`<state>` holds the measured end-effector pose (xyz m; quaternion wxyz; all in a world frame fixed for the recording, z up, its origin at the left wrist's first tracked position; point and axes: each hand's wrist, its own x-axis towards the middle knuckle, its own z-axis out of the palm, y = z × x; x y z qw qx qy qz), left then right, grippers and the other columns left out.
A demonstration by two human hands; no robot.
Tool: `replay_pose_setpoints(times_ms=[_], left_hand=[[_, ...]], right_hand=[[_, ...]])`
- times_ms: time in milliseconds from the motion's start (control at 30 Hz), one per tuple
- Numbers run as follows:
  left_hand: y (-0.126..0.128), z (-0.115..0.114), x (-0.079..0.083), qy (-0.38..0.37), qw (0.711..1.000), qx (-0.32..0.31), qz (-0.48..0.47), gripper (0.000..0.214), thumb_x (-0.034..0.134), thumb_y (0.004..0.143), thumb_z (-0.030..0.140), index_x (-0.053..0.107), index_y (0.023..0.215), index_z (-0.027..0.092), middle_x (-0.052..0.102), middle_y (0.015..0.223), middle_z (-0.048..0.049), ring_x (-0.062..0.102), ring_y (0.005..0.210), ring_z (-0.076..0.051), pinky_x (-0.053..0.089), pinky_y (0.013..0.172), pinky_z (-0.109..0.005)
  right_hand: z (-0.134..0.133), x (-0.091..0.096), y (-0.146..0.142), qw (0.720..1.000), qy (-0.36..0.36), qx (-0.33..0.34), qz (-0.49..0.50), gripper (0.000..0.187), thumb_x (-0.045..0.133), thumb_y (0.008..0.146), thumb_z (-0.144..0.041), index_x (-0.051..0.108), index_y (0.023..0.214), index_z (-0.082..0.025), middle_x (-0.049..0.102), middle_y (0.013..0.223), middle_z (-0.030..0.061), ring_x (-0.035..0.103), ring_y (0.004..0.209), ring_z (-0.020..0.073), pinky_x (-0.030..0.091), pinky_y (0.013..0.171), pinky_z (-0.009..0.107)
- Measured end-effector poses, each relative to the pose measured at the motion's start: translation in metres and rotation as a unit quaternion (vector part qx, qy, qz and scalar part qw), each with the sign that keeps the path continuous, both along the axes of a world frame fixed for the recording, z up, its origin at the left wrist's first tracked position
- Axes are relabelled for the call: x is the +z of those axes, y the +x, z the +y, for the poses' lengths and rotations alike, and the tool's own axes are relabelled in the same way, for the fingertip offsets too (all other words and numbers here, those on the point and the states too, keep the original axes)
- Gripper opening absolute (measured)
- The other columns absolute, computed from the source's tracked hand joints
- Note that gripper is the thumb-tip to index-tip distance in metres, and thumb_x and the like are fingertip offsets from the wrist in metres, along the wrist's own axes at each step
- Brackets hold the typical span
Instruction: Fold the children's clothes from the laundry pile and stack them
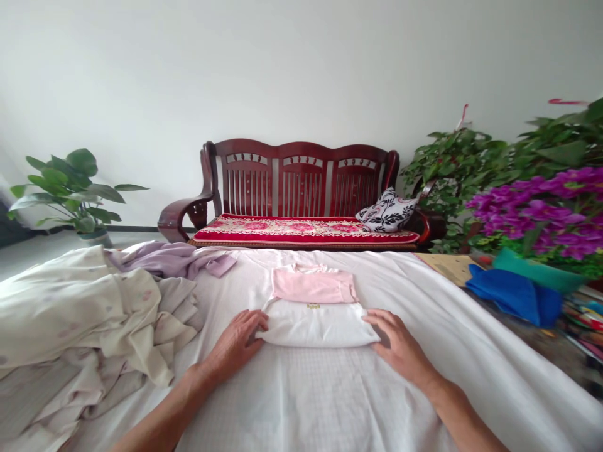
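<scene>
A folded white garment [316,324] lies on the white sheet [320,402] in front of me. My left hand [238,344] rests flat against its left edge, fingers together and stretched out. My right hand [396,344] lies flat at its right edge, fingers extended and touching the cloth. Just behind the white garment sits a folded pink garment [314,285], touching it.
A heap of cream and lilac clothes [89,307] covers the left side. A dark wooden bench [294,194] with red cushion and patterned pillow [386,212] stands behind. Potted plants [70,188], purple flowers [541,210] and a blue cloth [513,294] are at the sides.
</scene>
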<state>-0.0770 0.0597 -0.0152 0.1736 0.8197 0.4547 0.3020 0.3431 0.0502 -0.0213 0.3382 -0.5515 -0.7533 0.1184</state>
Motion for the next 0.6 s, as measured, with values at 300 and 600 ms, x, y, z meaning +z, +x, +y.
replay_pose_setpoints(times_ms=[300,600], left_hand=[[0.008,0.034,0.001,-0.037,0.99,0.104,-0.092,0.022,0.045,0.093,0.04,0.058,0.092,0.023,0.067,0.078,0.0011,0.064,0.075,-0.018,0.048,0.071,-0.029],[0.055,0.123,0.025,-0.03,0.949,0.298,-0.097,0.024,0.035,0.095,0.036,0.044,0.077,0.024,0.059,0.071,0.0005,0.059,0.071,-0.018,0.041,0.064,-0.027]], right_hand=[[0.019,0.021,-0.006,0.996,-0.017,-0.017,0.09,0.031,0.055,0.086,-0.039,0.065,0.112,-0.026,0.067,0.122,0.008,0.057,0.118,0.0276,0.044,0.104,0.043],[0.115,0.033,-0.046,0.965,-0.004,-0.202,0.165,0.031,0.036,0.087,-0.054,0.049,0.078,-0.027,0.061,0.073,0.0013,0.057,0.073,0.0225,0.042,0.067,0.032]])
